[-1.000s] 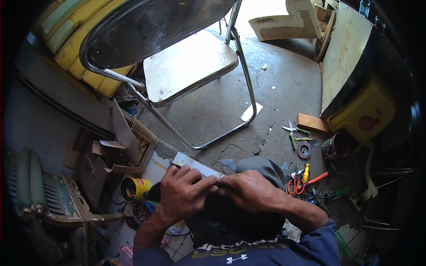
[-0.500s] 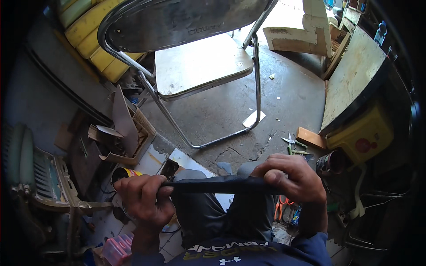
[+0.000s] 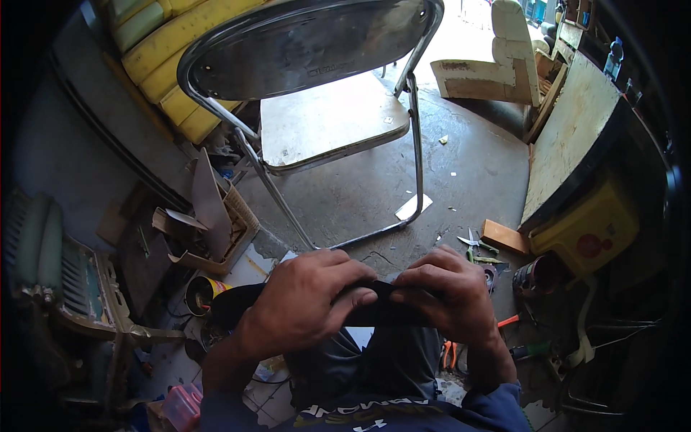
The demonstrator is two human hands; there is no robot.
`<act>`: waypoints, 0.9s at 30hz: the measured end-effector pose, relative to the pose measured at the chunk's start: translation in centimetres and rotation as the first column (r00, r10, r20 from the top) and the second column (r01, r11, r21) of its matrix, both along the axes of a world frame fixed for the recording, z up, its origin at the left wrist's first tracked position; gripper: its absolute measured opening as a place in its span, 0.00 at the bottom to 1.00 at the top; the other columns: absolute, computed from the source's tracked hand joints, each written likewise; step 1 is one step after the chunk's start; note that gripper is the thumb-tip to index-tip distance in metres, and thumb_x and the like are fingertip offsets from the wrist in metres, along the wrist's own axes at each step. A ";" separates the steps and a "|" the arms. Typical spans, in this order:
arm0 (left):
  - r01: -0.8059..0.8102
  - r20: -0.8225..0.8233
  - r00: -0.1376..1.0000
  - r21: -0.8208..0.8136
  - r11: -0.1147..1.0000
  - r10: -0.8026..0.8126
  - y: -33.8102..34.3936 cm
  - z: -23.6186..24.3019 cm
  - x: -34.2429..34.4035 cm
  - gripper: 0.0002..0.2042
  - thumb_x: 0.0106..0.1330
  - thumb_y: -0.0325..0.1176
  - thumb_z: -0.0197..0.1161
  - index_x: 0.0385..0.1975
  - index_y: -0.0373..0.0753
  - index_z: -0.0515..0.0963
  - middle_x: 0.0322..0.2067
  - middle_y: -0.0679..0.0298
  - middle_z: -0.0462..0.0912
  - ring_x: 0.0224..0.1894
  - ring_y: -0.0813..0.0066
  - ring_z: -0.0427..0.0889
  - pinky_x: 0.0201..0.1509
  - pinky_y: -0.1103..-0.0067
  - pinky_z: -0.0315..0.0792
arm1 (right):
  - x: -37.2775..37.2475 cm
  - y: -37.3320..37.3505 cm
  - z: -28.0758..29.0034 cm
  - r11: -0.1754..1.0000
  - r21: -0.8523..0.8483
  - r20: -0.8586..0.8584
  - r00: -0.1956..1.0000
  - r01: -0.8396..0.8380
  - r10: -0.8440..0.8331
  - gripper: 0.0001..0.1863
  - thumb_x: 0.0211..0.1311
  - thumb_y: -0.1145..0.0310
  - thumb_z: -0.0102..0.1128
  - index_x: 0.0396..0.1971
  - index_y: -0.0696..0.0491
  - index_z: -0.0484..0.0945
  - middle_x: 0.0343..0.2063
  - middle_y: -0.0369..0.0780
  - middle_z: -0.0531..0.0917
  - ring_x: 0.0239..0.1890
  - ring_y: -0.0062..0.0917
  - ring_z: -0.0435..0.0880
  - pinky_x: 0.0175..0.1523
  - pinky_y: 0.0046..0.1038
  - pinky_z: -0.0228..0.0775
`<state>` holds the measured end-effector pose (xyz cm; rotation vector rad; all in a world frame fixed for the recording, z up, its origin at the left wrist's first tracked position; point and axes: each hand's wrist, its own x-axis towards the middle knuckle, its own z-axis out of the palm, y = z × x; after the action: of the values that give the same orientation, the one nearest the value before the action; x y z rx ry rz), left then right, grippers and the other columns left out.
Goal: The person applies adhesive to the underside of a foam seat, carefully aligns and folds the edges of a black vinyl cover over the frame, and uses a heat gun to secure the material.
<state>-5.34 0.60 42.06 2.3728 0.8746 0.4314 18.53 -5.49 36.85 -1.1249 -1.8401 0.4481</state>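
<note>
A long black piece [image 3: 241, 299] of soft-looking material lies across my lap, held in both hands. My left hand [image 3: 309, 299] grips it near the middle, thumb along the front and fingers over the top edge. My right hand [image 3: 446, 291] pinches it a short way to the right, fingers curled over it, leaving a small gap between the hands. The left part of the piece sticks out past my left wrist. My dark trousers [image 3: 363, 371] show below it. How the piece looks under my fingers is hidden.
A metal folding chair [image 3: 331, 122] stands ahead. Around me are yellow cushions [image 3: 155, 47], a box of scraps [image 3: 241, 241], a yellow tin [image 3: 214, 291], pruning shears [image 3: 479, 245], a wooden block [image 3: 504, 236], a leaning board [image 3: 565, 147] and a yellow container [image 3: 597, 219].
My left hand has moved from the piece's left end rightward to its middle, near my right hand, which shifted slightly left. Earlier both hands were close, then spread apart. The view has also shifted.
</note>
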 end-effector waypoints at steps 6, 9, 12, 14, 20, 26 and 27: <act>-0.040 0.127 0.992 0.258 0.965 0.008 0.4 -0.8 2.1 0.08 0.61 0.29 0.73 0.39 0.40 0.83 0.33 0.58 0.80 0.37 0.57 0.84 0.42 0.65 0.79 | 0.9 0.4 -0.2 0.937 0.332 0.153 0.974 0.109 -0.168 0.14 0.49 0.71 0.81 0.37 0.51 0.87 0.32 0.37 0.83 0.32 0.28 0.80 0.36 0.31 0.73; -0.049 0.196 0.980 0.432 0.900 -0.041 0.5 -1.9 2.2 0.09 0.58 0.26 0.74 0.38 0.41 0.84 0.32 0.61 0.79 0.35 0.61 0.83 0.39 0.67 0.79 | 1.7 0.5 0.2 0.951 0.301 0.139 0.983 0.075 -0.122 0.15 0.49 0.70 0.81 0.37 0.51 0.87 0.31 0.36 0.81 0.32 0.29 0.79 0.35 0.31 0.72; -0.080 0.278 0.959 0.436 0.896 -0.049 0.1 -1.7 2.0 0.11 0.54 0.23 0.75 0.37 0.41 0.85 0.31 0.63 0.79 0.34 0.65 0.82 0.36 0.69 0.78 | 2.0 0.8 0.2 0.948 0.316 0.164 0.981 0.044 -0.101 0.15 0.48 0.69 0.81 0.37 0.51 0.87 0.30 0.36 0.79 0.32 0.29 0.78 0.35 0.31 0.72; -0.108 0.336 0.941 0.416 0.903 -0.042 -0.3 -2.0 1.8 0.13 0.52 0.21 0.75 0.38 0.41 0.87 0.32 0.63 0.80 0.33 0.67 0.83 0.35 0.71 0.78 | 2.3 0.5 0.3 0.957 0.291 0.165 0.984 0.010 -0.061 0.15 0.51 0.71 0.79 0.39 0.51 0.86 0.33 0.38 0.79 0.35 0.30 0.78 0.38 0.33 0.74; -0.159 0.424 0.901 0.512 0.844 -0.088 -0.5 -3.4 2.3 0.17 0.48 0.18 0.75 0.40 0.39 0.87 0.34 0.62 0.83 0.34 0.68 0.86 0.34 0.74 0.79 | 1.3 0.4 -1.5 0.869 0.479 0.085 0.979 0.125 -0.187 0.18 0.45 0.73 0.76 0.40 0.52 0.86 0.39 0.40 0.83 0.40 0.32 0.83 0.43 0.34 0.79; -0.153 0.378 0.915 0.649 0.746 -0.142 -0.2 -3.9 2.5 0.20 0.45 0.20 0.72 0.42 0.38 0.86 0.33 0.63 0.82 0.33 0.67 0.84 0.32 0.73 0.79 | 0.5 0.4 -2.6 0.813 0.544 0.051 0.959 0.207 -0.278 0.14 0.52 0.72 0.78 0.38 0.54 0.84 0.33 0.38 0.85 0.36 0.30 0.85 0.38 0.32 0.79; -0.170 0.375 0.920 0.647 0.743 -0.116 -0.6 -4.1 2.4 0.19 0.46 0.20 0.72 0.42 0.38 0.86 0.33 0.63 0.82 0.32 0.68 0.83 0.32 0.73 0.78 | 0.2 0.3 -2.7 0.807 0.546 0.042 0.955 0.225 -0.295 0.14 0.52 0.73 0.77 0.39 0.54 0.84 0.33 0.39 0.85 0.35 0.30 0.84 0.38 0.32 0.78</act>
<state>-2.94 0.02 37.98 2.7357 0.6158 1.3958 18.75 -5.23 34.13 -0.9994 -1.7226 -0.3004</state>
